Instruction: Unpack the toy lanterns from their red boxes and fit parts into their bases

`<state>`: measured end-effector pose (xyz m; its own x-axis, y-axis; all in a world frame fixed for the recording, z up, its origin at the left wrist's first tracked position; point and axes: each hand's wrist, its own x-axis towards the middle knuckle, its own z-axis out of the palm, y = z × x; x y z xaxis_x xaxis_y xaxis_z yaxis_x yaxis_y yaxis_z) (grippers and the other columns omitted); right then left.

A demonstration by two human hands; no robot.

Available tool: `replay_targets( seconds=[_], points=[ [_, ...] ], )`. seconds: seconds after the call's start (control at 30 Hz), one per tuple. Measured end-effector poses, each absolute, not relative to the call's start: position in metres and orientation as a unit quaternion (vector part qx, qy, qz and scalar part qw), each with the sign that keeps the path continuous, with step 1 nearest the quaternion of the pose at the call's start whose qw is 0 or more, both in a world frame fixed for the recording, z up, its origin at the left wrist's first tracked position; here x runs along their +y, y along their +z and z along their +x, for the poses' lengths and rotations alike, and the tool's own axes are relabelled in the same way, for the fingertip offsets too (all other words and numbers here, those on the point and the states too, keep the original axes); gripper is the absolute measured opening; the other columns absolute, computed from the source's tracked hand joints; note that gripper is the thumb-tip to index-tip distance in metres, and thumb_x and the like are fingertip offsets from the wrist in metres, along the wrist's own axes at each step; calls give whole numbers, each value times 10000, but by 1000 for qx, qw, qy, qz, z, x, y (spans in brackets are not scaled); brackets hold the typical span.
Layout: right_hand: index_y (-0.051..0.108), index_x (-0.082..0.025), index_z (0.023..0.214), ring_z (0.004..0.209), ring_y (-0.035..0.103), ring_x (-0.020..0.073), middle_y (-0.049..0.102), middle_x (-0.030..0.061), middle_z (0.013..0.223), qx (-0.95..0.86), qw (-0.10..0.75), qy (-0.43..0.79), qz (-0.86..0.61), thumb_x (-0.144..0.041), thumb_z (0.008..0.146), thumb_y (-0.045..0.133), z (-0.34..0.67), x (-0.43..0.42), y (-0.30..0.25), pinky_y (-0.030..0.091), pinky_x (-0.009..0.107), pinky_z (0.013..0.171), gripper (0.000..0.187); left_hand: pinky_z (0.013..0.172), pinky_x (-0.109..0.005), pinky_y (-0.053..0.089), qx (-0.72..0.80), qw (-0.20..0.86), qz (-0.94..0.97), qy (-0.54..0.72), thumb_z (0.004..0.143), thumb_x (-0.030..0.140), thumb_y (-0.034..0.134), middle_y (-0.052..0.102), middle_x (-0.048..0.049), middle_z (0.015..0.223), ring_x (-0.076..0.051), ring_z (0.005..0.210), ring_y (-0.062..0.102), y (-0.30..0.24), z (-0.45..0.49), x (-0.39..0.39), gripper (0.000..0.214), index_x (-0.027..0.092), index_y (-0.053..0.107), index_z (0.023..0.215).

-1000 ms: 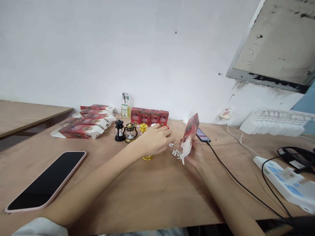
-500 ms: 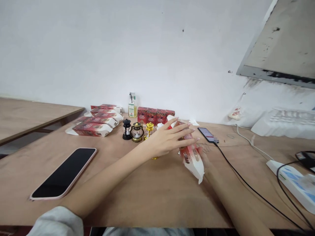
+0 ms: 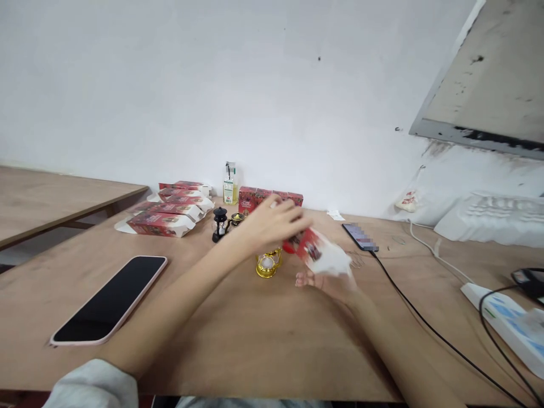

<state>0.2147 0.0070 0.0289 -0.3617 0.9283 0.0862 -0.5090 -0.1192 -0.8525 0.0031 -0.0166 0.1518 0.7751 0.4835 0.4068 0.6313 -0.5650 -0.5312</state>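
A red printed cardboard box [image 3: 311,247] with white flaps is tilted in front of me, smeared by motion. From above, my left hand [image 3: 274,224] has its bent fingers closed on the box's upper left end. My right hand [image 3: 329,285] is palm up below, cradling the white-flapped end, its thumb hidden. Just left of the box, a gold mini lantern [image 3: 267,265] is on the table, partly covered by my left hand. A black mini lantern [image 3: 220,224] and a dark bronze-coloured one [image 3: 237,219] stand beyond my left forearm.
Red boxes with open flaps [image 3: 159,222] lie at the back left; several upright red boxes [image 3: 250,198] stand by a bottle [image 3: 230,184]. A large phone [image 3: 110,300] lies left, a cabled phone [image 3: 360,236] right. A power strip [image 3: 505,317] and white foam trays [image 3: 488,218] are far right.
The box has swung left and turned, its white flaps now pointing right. My left hand's spread fingers have curled over its end. My right hand has turned palm up beneath it.
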Motion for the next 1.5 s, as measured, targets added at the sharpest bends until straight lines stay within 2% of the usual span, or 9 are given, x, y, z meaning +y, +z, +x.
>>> replay_targets(
  seconds=[0.1,0.23,0.33,0.53,0.73,0.87,1.1,1.27,1.5],
  points=[
    [613,-97,1014,750,641,233,674,117,800,-481,376,770,-186,-721,727,446,213,9,29,472,386,739,707,789,-331,313,-442,313,-834,-107,806,218,530,588,-81,1040,-213,961,491,173,-39,-21,310,145,446,1095],
    [601,-142,1029,769,632,190,677,87,816,-494,356,774,-173,-681,796,381,209,12,23,458,327,752,627,845,-334,272,-541,319,-769,-116,919,433,258,564,-68,986,-178,952,473,171,-127,-28,403,123,454,1087],
    [594,-137,1043,776,629,194,674,99,823,-499,336,780,-174,-674,818,343,206,13,14,455,331,748,634,862,-386,297,-601,303,-735,-84,814,621,357,563,-81,984,-216,946,489,141,-198,-38,579,133,469,1105],
    [582,-143,1056,784,628,198,672,112,856,-514,307,782,-172,-660,849,266,202,12,3,445,347,757,641,904,-408,305,-670,270,-687,-81,884,421,171,579,-93,1109,-238,1029,494,71,-277,-71,505,137,409,1227],
    [584,-166,1052,786,621,183,667,91,862,-532,302,769,-187,-643,842,337,202,11,4,450,343,763,577,997,-383,252,-665,238,-690,-157,864,527,186,471,39,1312,-187,1194,425,42,-287,-68,504,274,350,1268],
    [586,-168,1050,807,621,176,668,84,875,-539,299,766,-179,-585,828,450,203,10,5,458,329,766,492,1040,-445,214,-636,177,-736,-151,872,482,159,461,28,1350,-188,1291,342,38,-292,-61,514,236,380,1265],
    [593,-170,994,726,625,130,673,51,825,-555,327,727,-237,-406,759,646,198,5,5,480,277,701,338,1071,-489,197,-586,176,-764,-207,805,482,358,341,-85,1425,-269,1340,240,78,-235,-56,647,88,331,1318],
    [565,-166,839,598,602,88,669,9,727,-563,358,672,-322,-346,639,761,191,4,3,479,226,602,332,919,-421,444,-543,-46,-783,-300,784,412,519,511,-76,1258,-245,1092,524,54,-109,-53,507,224,415,1244],
    [447,-185,631,472,533,79,602,-31,554,-617,411,575,-345,-495,680,679,183,1,2,433,212,492,391,955,-478,400,-563,-227,-640,-472,545,328,745,534,-118,1133,-305,1118,497,-21,-18,-21,614,178,450,1062]
  ],
)
